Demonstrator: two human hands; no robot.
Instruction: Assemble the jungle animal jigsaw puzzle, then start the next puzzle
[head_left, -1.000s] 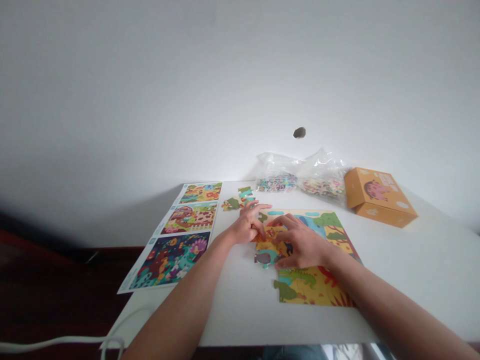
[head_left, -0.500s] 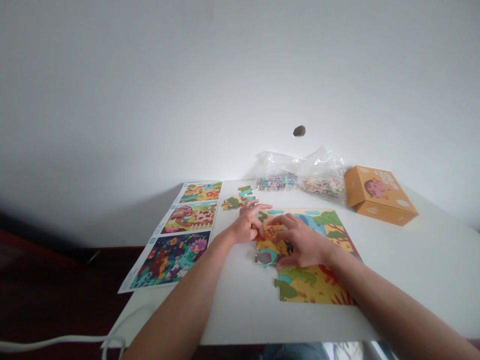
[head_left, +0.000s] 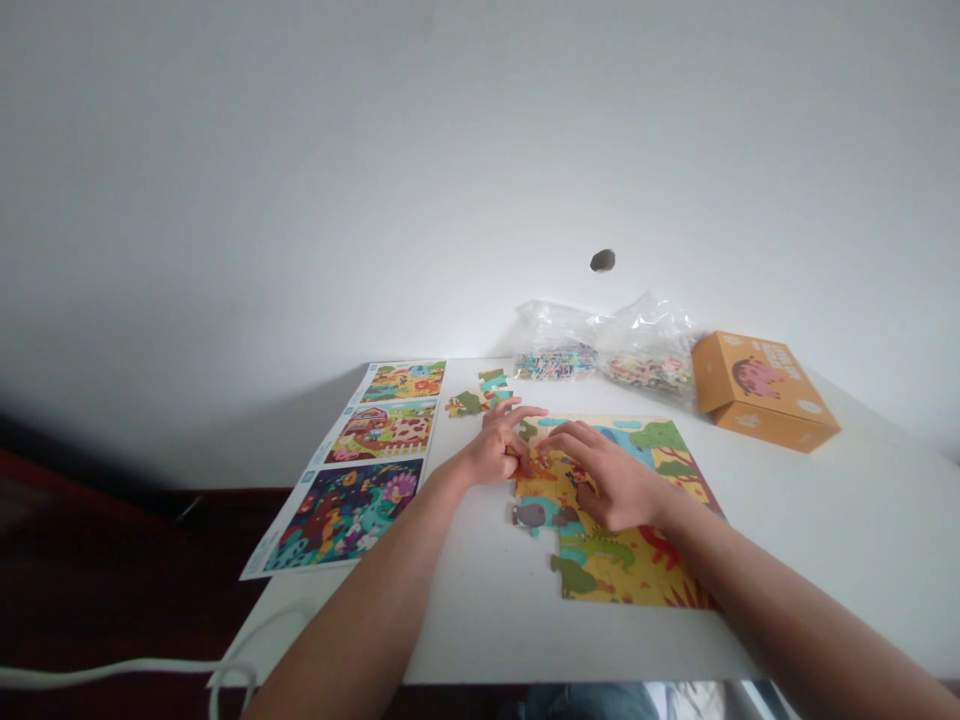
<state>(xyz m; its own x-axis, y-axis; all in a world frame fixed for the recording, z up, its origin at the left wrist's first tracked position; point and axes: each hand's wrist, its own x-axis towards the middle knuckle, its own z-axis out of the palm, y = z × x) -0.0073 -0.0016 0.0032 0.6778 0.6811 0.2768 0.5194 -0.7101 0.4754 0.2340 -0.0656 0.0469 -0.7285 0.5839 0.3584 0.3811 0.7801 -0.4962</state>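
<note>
A partly joined jigsaw puzzle (head_left: 600, 590) with animals on a yellow ground lies flat on the white table. At its upper left edge my left hand (head_left: 499, 450) has thumb and forefinger bent together on an orange puzzle piece (head_left: 536, 468), its other fingers stretched out. My right hand (head_left: 615, 482) rests over the middle of the puzzle, fingers reaching left with the tips by that same piece and the thumb apart below. The palm hides part of the picture. Grey and blue hippo pieces (head_left: 531, 515) show below the hands.
Loose puzzle pieces (head_left: 465, 403) lie behind my left hand. On the left is a sheet with three printed pictures (head_left: 345, 505). Clear bags of pieces (head_left: 555, 362) and an orange box (head_left: 765, 385) stand along the wall. A white cable (head_left: 127, 666) hangs at the lower left.
My right hand's thumb has drawn in from the puzzle's lower left, uncovering more of the hippo pieces. Its fingers are closer together. My left hand keeps its place.
</note>
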